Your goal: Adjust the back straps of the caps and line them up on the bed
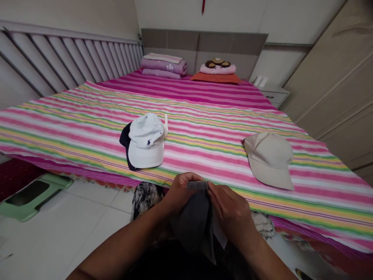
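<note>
Close to my body, at the bed's near edge, I hold a dark grey cap (192,221) that hangs down below my fingers. Its short grey strap (197,185) stretches between my fingertips. My left hand (180,192) pinches the strap's left end, and my right hand (233,210) is closed on its right end. A white tag (219,231) dangles beside the cap under my right hand. On the bed to the left, a white cap (147,142) with a small dark logo overlaps a navy cap (125,140). A beige cap (269,159) lies to the right.
The bed's striped sheet (204,144) spreads out before me. Folded purple bedding (164,67) and a pink pillow (218,69) on an orange one lie by the headboard (186,42). A green stool (35,198) stands on the tiled floor at left. A nightstand (274,95) is far right.
</note>
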`<state>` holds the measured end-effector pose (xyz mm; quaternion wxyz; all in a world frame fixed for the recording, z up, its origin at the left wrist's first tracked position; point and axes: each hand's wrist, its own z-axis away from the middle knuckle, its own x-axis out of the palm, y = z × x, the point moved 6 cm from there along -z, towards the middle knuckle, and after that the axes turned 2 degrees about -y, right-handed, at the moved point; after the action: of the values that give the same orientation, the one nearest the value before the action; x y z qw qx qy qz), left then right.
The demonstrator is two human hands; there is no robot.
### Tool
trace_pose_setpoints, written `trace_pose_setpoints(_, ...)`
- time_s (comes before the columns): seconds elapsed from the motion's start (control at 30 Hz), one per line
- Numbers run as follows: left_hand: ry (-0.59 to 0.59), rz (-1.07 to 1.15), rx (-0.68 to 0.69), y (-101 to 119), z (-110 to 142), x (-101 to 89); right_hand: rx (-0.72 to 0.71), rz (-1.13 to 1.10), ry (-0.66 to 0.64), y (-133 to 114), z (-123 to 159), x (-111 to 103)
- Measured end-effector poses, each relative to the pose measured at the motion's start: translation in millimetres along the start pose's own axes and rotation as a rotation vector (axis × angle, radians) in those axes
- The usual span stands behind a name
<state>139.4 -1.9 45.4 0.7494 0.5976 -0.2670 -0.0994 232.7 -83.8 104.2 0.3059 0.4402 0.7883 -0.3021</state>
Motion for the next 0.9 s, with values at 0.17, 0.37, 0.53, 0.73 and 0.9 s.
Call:
trace_pose_setpoints(0.17, 0.03, 0.041, -0.042, -2.0, 2.1, -2.0, -0.015, -0.111, -0.048, 3.3, -4.2, 0.3)
trace_pose_setpoints(0.37, 0.025, 0.031, -0.045, -5.4, -0.6, -1.7, -0.066, 0.126, -0.059, 0.0, 2.0, 8.6)
trace_pose_setpoints(0.53, 0.005, 0.102, -0.09, -11.5, 2.2, 1.4, 0.115, -0.087, 0.008, 11.9, -1.8, 6.0)
trace_pose_setpoints(0.73, 0.004, 0.105, -0.032, -11.5, 8.3, 1.4, 0.761, -0.877, -0.097, 42.2, 13.3, 39.1)
trace_pose_setpoints(0.9, 0.032, 0.02, -0.01, -8.1, 3.6, -3.1, 0.327, -0.337, 0.006, 25.4, 6.7, 13.8)
